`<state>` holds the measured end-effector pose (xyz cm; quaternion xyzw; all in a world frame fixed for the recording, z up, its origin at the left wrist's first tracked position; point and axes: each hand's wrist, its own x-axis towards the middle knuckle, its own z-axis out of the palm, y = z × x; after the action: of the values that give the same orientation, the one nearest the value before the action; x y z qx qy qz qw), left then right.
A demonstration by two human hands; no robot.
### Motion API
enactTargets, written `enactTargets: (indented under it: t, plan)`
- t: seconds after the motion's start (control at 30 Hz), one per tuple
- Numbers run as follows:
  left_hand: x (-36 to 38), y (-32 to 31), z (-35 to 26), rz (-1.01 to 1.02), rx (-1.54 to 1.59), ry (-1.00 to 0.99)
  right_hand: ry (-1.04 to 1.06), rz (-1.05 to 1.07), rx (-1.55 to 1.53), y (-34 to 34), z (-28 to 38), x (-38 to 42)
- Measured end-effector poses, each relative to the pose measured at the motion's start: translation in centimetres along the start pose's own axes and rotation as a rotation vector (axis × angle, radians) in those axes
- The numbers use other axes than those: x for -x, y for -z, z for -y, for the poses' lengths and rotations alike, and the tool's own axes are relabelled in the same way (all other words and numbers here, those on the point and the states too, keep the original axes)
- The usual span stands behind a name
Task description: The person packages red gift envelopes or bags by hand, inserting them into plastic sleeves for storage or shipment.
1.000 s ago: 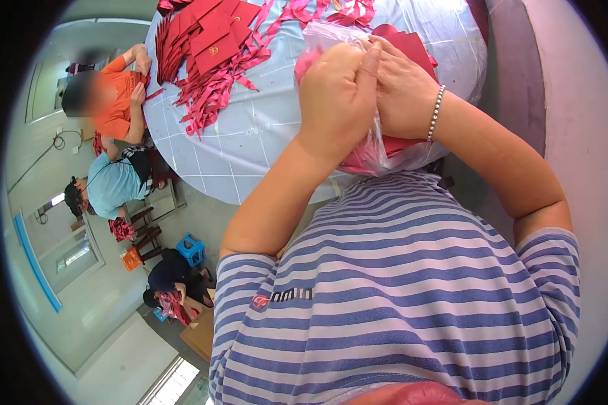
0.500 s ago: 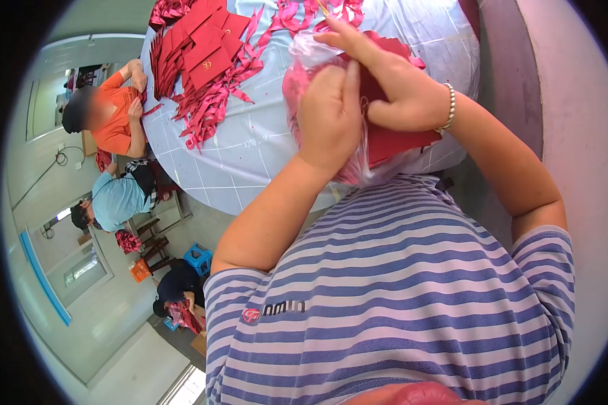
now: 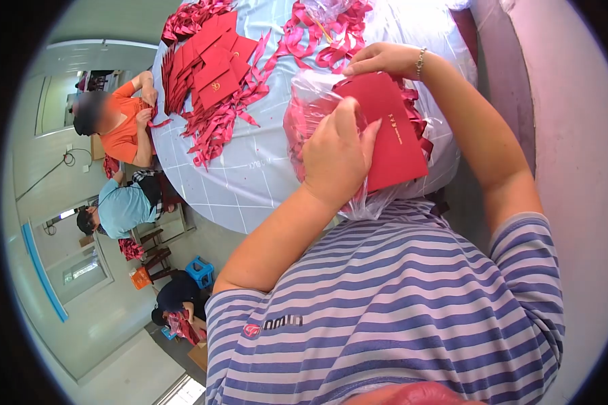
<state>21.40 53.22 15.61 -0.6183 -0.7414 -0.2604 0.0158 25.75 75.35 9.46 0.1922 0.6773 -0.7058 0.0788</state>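
A flat red packet [image 3: 395, 145] with small gold print lies on top of more red pieces with pink ribbon, partly inside a clear plastic bag [image 3: 300, 128]. My left hand [image 3: 338, 152] is closed on the bag's edge, its fingers bent and its thumb lying against the red packet. At the packet's far corner my right hand [image 3: 388, 59] has its fingertips pinched together on what looks like the bag's rim. The exact grip of those fingertips is partly hidden.
Stacked red packets [image 3: 216, 84] with gold marks and a heap of pink ribbons [image 3: 226, 125] lie on the round cloth-covered table [image 3: 250, 192]. A person in orange [image 3: 125, 125] works at its left edge. Others sit beyond, near a blue stool [image 3: 200, 271].
My right hand has moved away from beside my left hand to the packet's far corner, uncovering the red packet's printed face. My left hand stays at the bag.
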Motion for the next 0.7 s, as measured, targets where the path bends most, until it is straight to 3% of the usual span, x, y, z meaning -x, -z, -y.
enactTargets:
  t: [0.1, 0.17, 0.23, 0.3, 0.37, 0.47, 0.5, 0.6, 0.7]
  plan:
    - [-0.1, 0.5, -0.4, -0.005, 0.061, 0.095, -0.130, 0.035, 0.096, -0.1, 1.1, -0.7]
    - [0.1, 0.5, 0.0, 0.108, -0.157, -0.047, -0.107, 0.123, 0.052, 0.3, -0.4, -2.9]
    - [-0.1, 0.4, -0.1, 0.113, -0.154, -0.031, -0.064, 0.203, 0.321, 0.7, -0.9, -4.4]
    - [-0.2, 0.4, -0.1, 0.150, -0.172, -0.008, 0.036, 0.214, 0.254, 1.0, -1.4, -4.8]
    - [-0.3, 0.4, -0.3, 0.159, -0.171, -0.005, 0.131, -0.018, 0.783, 1.8, -1.7, -5.1]
    - [-0.2, 0.5, -0.4, 0.168, -0.168, -0.007, 0.115, -0.430, 1.190, 2.7, -3.3, -4.2]
    - [-0.2, 0.4, -0.5, 0.163, -0.165, -0.007, 0.256, -0.657, 1.010, 2.6, -2.2, -1.9]
    - [-0.2, 0.4, -0.4, 0.156, -0.163, -0.003, 0.485, -1.151, 1.042, 3.4, -1.3, -0.6]
    - [-0.1, 0.2, 0.1, 0.142, -0.143, -0.009, 0.273, -0.918, 0.121, 4.4, 1.7, 3.4]
